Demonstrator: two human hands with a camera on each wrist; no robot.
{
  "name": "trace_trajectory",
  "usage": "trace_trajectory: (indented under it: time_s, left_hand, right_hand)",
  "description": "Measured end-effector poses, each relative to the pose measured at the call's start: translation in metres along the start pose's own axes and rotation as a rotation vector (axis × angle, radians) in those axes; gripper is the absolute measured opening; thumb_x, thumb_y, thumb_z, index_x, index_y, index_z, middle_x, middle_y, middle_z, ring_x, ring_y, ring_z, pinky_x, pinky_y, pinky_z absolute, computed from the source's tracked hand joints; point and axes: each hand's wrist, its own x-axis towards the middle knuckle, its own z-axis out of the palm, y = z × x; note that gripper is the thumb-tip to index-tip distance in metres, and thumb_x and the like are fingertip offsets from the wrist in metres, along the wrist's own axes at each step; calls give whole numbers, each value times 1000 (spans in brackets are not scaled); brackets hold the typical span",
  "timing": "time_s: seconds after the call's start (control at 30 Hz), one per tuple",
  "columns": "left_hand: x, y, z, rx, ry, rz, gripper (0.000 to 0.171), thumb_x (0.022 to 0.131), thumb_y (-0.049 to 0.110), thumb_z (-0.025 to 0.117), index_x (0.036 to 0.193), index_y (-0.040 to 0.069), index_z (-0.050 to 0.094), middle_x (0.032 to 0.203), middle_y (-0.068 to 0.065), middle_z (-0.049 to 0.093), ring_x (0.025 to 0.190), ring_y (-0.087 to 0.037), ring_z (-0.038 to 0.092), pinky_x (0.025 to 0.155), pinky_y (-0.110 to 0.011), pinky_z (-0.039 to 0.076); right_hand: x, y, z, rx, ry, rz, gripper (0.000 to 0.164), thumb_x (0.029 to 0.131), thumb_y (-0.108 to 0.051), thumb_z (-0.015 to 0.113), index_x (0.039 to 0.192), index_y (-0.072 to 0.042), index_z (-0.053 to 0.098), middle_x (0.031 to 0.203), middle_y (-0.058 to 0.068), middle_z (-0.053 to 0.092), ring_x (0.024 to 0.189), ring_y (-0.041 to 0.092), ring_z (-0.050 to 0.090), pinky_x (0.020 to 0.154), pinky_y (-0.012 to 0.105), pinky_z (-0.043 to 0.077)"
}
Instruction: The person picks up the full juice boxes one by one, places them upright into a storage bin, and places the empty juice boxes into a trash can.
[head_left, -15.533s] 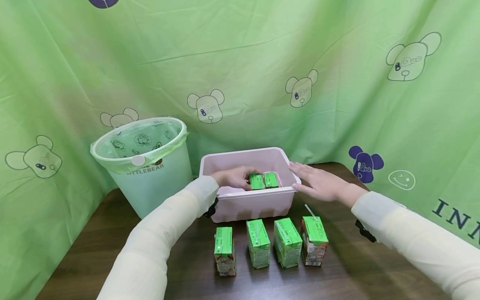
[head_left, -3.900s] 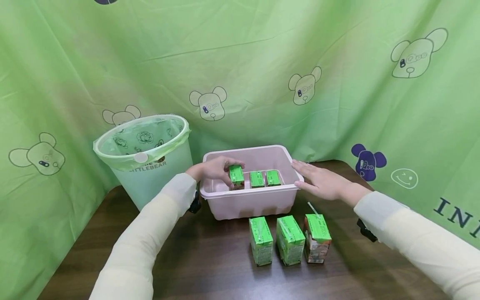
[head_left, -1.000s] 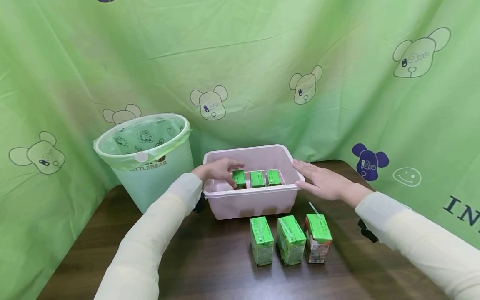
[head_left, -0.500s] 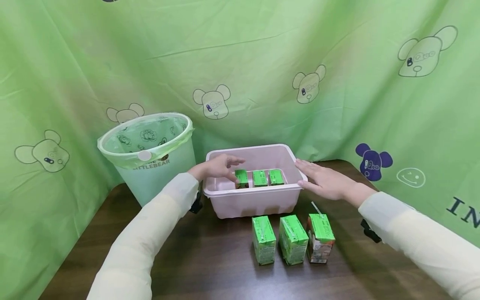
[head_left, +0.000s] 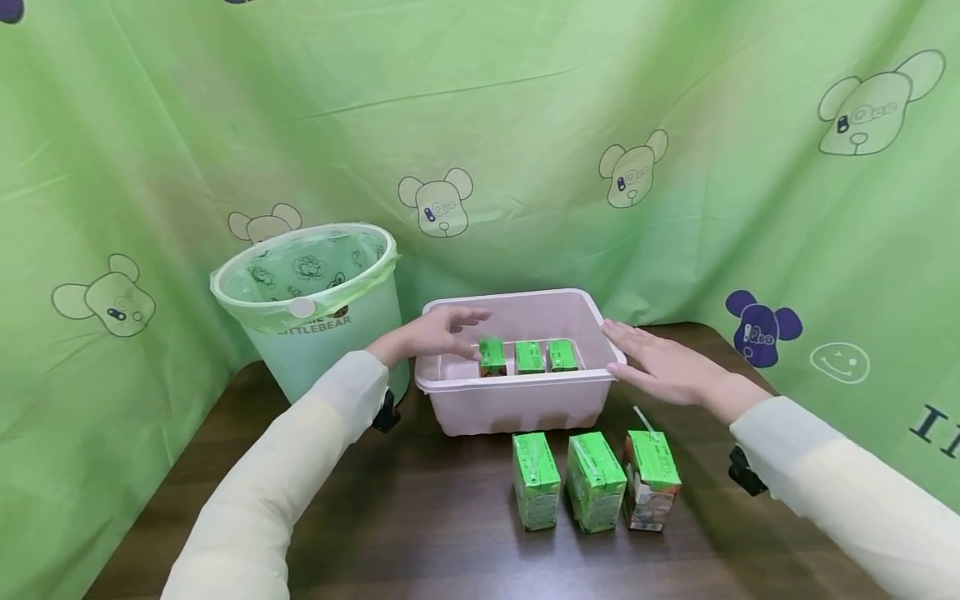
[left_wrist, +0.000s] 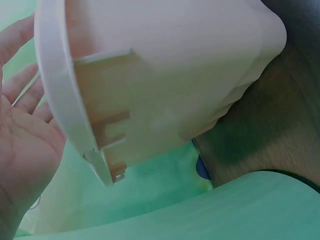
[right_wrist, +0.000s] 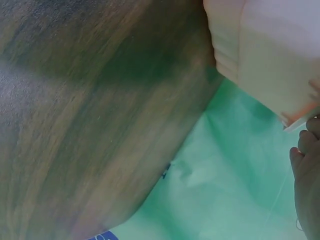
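In the head view a pink plastic tub point(head_left: 517, 406) stands on the table with three green-topped drink cartons point(head_left: 529, 357) in a row inside it. My left hand point(head_left: 431, 335) is over the tub's left side, fingers spread and holding nothing, near the leftmost carton point(head_left: 492, 355). The left wrist view has the open palm point(left_wrist: 30, 145) beside the tub's rim. Against the tub's right rim rests my right hand point(head_left: 667, 360) with straight fingers. Three more cartons stand in front of the tub: a left one point(head_left: 537, 483), a middle one point(head_left: 597, 485) and a right one point(head_left: 651, 482) with its straw up.
A pale green bin point(head_left: 337, 354) lined with a bag stands at the back left, close to the tub. Behind everything hangs a green curtain point(head_left: 525, 150) printed with bear heads. The dark wooden table point(head_left: 420, 525) extends toward me.
The leftmost carton went from the table into the tub, held by my left hand. That hand has since let go and drawn up and left. The right hand stays at the rim.
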Motion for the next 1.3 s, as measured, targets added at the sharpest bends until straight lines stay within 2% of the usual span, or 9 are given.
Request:
trace_trajectory:
  time_s: [0.17, 0.33, 0.6, 0.87, 1.0, 1.3]
  left_hand:
    - [-10, -1, -2, -17, 58, 32, 70, 83, 6, 76, 144, 1, 43, 147, -13, 44, 135, -25, 42, 111, -38, 34]
    - [-20, -1, -5, -21, 90, 75, 68, 84, 8, 75, 143, -3, 43, 146, -14, 46, 134, -26, 42, 112, -36, 33]
    - [-41, 4, -7, 56, 141, 109, 65, 87, 18, 74, 144, 5, 46, 143, -9, 49, 131, -22, 45, 110, -36, 35]
    - [-63, 8, -8, 53, 204, 186, 61, 88, 14, 72, 143, 6, 48, 142, -12, 50, 129, -23, 47, 109, -37, 36]
    - [-71, 11, -8, 63, 258, 218, 60, 87, 13, 74, 141, 5, 49, 143, -11, 50, 129, -20, 47, 109, -35, 37]
    - [-94, 17, -9, 74, 406, 362, 59, 83, 7, 77, 137, 1, 53, 138, -13, 54, 127, -22, 49, 106, -36, 41]
  right_hand:
    - [2, -2, -2, -3, -4, -3, 70, 101, -43, 47, 153, -3, 23, 157, 19, 24, 142, 39, 23, 112, 58, 24]
    - [1, -4, -4, 1, 11, -11, 68, 101, -41, 48, 152, -2, 26, 155, 21, 27, 141, 40, 25, 110, 59, 25]
    - [2, -7, -5, -32, 32, -24, 67, 100, -41, 51, 149, 1, 32, 152, 23, 32, 138, 42, 31, 108, 59, 29]
    - [-1, -14, -10, -34, 83, -48, 56, 102, -33, 50, 144, 3, 41, 145, 23, 43, 131, 42, 41, 105, 59, 35]
    - [-6, -16, -14, -23, 108, -45, 53, 103, -31, 49, 143, 3, 43, 143, 22, 46, 128, 43, 44, 103, 59, 36]
    - [-19, -19, -10, -13, 229, -82, 43, 101, -23, 53, 138, -1, 52, 132, 20, 58, 119, 42, 54, 94, 59, 44]
